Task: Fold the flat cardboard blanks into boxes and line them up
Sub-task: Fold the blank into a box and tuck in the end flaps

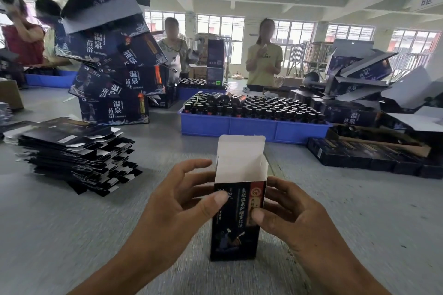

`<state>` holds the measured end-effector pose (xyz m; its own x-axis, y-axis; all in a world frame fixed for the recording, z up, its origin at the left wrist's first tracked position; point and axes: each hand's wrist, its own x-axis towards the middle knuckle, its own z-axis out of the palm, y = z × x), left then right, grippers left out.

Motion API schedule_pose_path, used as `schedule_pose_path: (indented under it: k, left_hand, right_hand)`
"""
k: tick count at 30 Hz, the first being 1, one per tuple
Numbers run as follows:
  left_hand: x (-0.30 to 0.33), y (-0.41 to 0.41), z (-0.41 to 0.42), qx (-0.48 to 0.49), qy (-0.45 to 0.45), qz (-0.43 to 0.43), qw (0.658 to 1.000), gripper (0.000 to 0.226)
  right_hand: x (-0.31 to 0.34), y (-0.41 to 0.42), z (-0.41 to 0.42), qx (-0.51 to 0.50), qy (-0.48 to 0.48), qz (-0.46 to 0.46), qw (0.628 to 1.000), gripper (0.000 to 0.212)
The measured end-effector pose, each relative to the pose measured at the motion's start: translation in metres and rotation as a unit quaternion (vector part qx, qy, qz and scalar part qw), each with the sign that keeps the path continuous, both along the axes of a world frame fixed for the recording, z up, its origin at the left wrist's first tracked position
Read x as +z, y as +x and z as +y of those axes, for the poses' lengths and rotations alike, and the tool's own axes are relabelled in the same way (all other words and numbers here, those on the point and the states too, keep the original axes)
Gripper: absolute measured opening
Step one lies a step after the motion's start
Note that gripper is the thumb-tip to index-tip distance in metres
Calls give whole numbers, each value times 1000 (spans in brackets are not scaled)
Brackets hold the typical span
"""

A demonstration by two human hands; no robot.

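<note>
Box: dark printed carton [236, 220] standing upright on the grey table [60, 235] right in front of me, top open, white lid flap [241, 148] standing up at the far side.
Left hand: my left hand [177, 201] grips the carton's left side, thumb pressed on the front face near the top, fingers curled round behind.
Right hand: my right hand [287, 208] pinches the carton's right edge, thumb on the front face, fingers wrapped along the side.
Blanks: stack of flat dark blanks [76, 151] lying to my left, well apart from the carton.
Tray: blue tray [254, 127] of dark bottles [254, 108] beyond the carton.
Tower: leaning pile of larger dark boxes [112, 67] at far left.
Right side: heap of open boxes [359, 84].
Background: people [263, 55] standing at the table's far side.
</note>
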<state>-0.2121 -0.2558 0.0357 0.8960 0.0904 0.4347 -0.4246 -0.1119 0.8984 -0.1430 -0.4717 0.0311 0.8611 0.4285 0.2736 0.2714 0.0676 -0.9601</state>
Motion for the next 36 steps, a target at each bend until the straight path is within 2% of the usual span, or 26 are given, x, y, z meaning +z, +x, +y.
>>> schedule_pose_path:
  k: [5,14,19,28,36]
  left_hand:
    - [-2,-1,-4,44,47,-83,994,38]
    - [-5,1,-3,50,87,-86,991,33]
    - [-4,0,-3,54,101,-91,989,32]
    - [0,-6,-2,43,61,-82,994,26]
    - [2,-7,-5,65,94,-117,986,23]
  right_hand:
    - [0,-2,3,-13,-20,-20,1000,54]
    - [6,-11,3,-26,-49,-100,993,70]
    - [8,-14,3,-14,-37,-121,992,64]
    - [8,-14,1,-14,-39,-147,988,43]
    - [11,-18,2,-36,-40,-172,984,34]
